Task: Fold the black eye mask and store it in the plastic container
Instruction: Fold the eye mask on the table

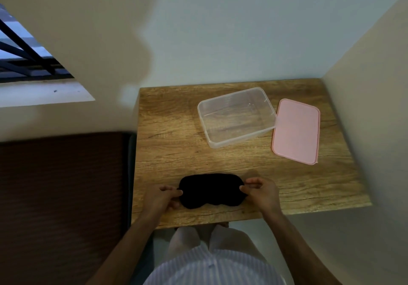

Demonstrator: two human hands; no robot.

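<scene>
Wooden tabletop (176, 130) in a room corner. Lower centre: left hand (162, 198) and right hand (261, 191) each pinch one end of the flat, unfolded black eye mask (212, 191), apparently ready to fold. Upper right: open plastic container (237, 117), then its pink lid (297, 130) alongside, leaving the container clear for loading.

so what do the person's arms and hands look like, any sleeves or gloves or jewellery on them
Both the left hand and the right hand are bare: no gloves, and no rings, watch or bracelet that I can see. The forearms are uncovered all the way to the bottom edge of the picture, so no sleeves show. The only clothing in view is a light striped shirt at the torso.
</scene>
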